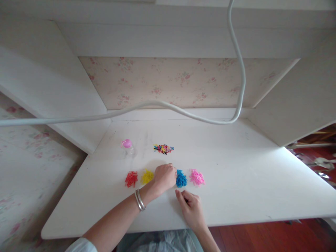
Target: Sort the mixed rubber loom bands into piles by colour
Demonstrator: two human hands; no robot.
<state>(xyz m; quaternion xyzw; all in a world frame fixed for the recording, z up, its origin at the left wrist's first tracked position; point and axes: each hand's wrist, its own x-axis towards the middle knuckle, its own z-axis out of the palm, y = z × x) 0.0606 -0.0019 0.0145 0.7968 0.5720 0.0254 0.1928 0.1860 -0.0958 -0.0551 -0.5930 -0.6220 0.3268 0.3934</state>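
Observation:
My left hand (165, 177), a silver bangle on its wrist, is closed over the gap between a yellow pile (147, 176) and a blue pile (181, 179) of what look like small rubber bands. What its fingers hold, if anything, is hidden. Just in front of the blue pile, my right hand (191, 207) is curled shut; something dark shows inside the curl, too small to name. A red pile (131, 179) lies at the left end of the row and a pink pile (196, 177) at the right. Farther back is a mixed-colour heap (164, 149) of the same bands.
A small clear container with a pink lid (127, 144) stands at the back left of the white table (236, 168). Above the table a white cable (162, 104) crosses the view. White side panels and a flowered wall (183, 80) enclose the back.

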